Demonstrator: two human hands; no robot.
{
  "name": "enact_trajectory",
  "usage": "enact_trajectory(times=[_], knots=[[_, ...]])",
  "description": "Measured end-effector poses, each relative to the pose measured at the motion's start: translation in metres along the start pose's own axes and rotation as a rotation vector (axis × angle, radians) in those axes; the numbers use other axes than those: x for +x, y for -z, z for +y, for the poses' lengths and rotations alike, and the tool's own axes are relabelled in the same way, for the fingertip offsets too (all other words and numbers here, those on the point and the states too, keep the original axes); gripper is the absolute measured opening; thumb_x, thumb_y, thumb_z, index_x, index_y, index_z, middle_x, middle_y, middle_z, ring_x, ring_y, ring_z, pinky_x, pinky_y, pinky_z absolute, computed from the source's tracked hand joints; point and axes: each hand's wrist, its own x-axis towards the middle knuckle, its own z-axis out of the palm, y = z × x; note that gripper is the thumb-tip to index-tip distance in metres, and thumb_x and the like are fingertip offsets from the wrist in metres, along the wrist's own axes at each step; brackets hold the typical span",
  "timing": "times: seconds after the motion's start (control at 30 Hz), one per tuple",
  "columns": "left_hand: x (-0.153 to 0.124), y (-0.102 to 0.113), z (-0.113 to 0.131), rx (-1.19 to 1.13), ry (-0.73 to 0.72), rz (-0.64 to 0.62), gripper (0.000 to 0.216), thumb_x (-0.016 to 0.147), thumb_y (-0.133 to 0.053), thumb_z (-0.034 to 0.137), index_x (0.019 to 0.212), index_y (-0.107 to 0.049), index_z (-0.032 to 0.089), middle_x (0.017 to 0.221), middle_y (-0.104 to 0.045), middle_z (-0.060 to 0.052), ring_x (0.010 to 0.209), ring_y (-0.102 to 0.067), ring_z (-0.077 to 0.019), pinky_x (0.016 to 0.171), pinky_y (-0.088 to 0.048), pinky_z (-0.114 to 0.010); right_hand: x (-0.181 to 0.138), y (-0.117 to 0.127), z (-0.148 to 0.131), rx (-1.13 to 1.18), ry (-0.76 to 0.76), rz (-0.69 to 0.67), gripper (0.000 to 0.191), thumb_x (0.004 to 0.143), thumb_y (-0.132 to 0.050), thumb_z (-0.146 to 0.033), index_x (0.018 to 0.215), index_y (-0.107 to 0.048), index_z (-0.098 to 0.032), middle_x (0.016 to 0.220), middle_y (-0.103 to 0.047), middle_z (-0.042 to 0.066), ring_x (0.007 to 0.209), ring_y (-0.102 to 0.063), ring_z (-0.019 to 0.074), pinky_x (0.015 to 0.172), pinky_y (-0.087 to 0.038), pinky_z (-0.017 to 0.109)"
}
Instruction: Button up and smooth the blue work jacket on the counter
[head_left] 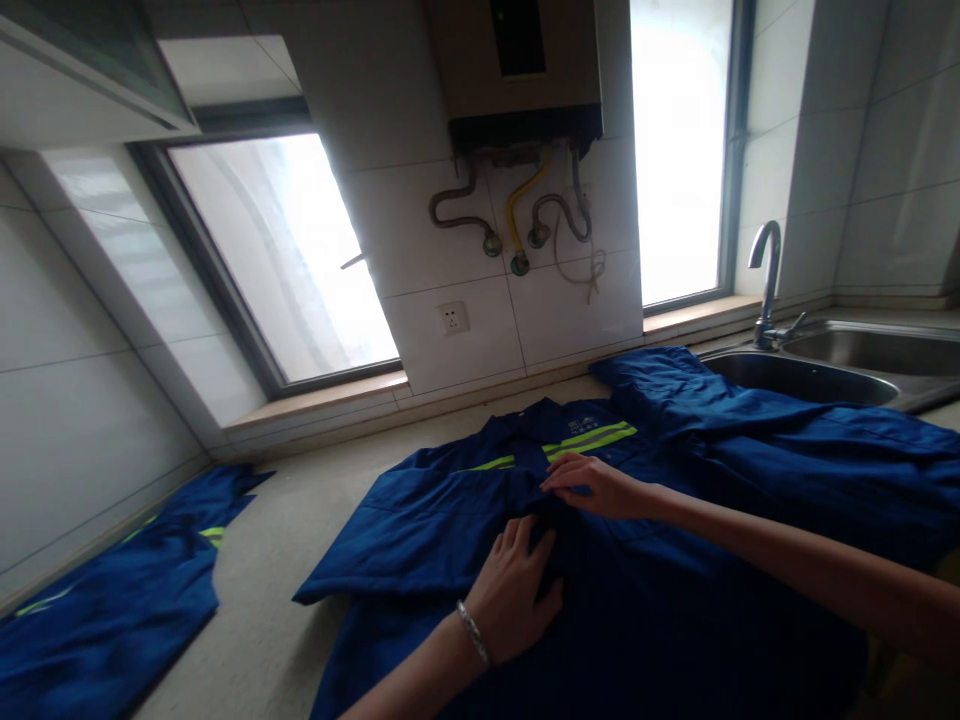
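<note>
A dark blue work jacket (405, 540) with yellow-green and grey reflective stripes lies spread on the counter, one sleeve folded across its front. My left hand (514, 590), wearing a silver bracelet, rests on the cloth with bent fingers apart. Just above and to the right, my right hand (596, 485) has its fingertips drawn together on the jacket's front, just below the chest stripe; the cloth between them is partly hidden. White print shows on the jacket's chest. More blue garment cloth (780, 440) lies bunched to the right, reaching toward the sink.
Another blue garment with reflective stripes (142, 600) lies at the left on the pale counter (262, 560). A double steel sink (900, 385) with a faucet (766, 280) stands at the right. A water heater (517, 60) with pipes hangs on the tiled wall between two windows.
</note>
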Motion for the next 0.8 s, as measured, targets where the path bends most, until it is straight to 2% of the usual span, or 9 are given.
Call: enact_trajectory(times=[0.17, 0.37, 0.53, 0.7, 0.8], knots=[[-0.002, 0.0, -0.002, -0.032, -0.03, -0.008, 0.051, 0.084, -0.048, 0.029, 0.134, -0.04, 0.021, 0.13, -0.043, -0.01, 0.119, -0.039, -0.0259, 0.102, -0.036, -0.042, -0.014, -0.006, -0.001, -0.056, 0.022, -0.118, 0.029, 0.086, -0.051, -0.017, 0.11, -0.067, -0.022, 0.102, -0.068, 0.005, 0.114, -0.051, 0.0185, 0.096, -0.042, 0.032], [-0.002, -0.001, -0.002, -0.033, -0.03, 0.004, 0.05, 0.086, -0.047, 0.028, 0.134, -0.039, 0.021, 0.131, -0.043, -0.01, 0.121, -0.039, -0.0257, 0.103, -0.035, -0.042, -0.022, -0.013, 0.007, -0.118, -0.074, -0.105, 0.03, 0.086, -0.052, -0.018, 0.111, -0.066, -0.025, 0.116, -0.061, 0.006, 0.105, -0.057, 0.0165, 0.096, -0.041, 0.031], [-0.002, -0.001, -0.002, -0.042, -0.027, 0.01, 0.05, 0.085, -0.048, 0.028, 0.134, -0.039, 0.021, 0.131, -0.044, -0.01, 0.12, -0.04, -0.0261, 0.103, -0.035, -0.043, -0.02, -0.013, 0.007, -0.112, -0.065, -0.117, 0.029, 0.085, -0.053, -0.017, 0.11, -0.065, -0.025, 0.113, -0.063, 0.005, 0.104, -0.057, 0.0159, 0.096, -0.04, 0.03], [-0.001, -0.004, -0.003, -0.1, -0.016, 0.032, 0.046, 0.084, -0.048, 0.026, 0.128, -0.043, 0.016, 0.125, -0.049, -0.01, 0.117, -0.043, -0.0235, 0.103, -0.035, -0.039, -0.02, -0.009, 0.0, -0.142, -0.039, -0.138, 0.03, 0.084, -0.051, -0.015, 0.11, -0.065, -0.024, 0.111, -0.064, 0.005, 0.105, -0.057, 0.0161, 0.096, -0.04, 0.03], [0.0, -0.007, -0.005, -0.116, 0.007, 0.05, 0.055, 0.084, -0.048, 0.026, 0.135, -0.034, 0.012, 0.128, -0.047, -0.012, 0.118, -0.042, -0.0228, 0.105, -0.033, -0.038, -0.021, -0.007, -0.003, -0.176, -0.014, -0.163, 0.033, 0.083, -0.051, -0.015, 0.112, -0.064, -0.023, 0.115, -0.062, 0.006, 0.106, -0.057, 0.0172, 0.095, -0.041, 0.031]])
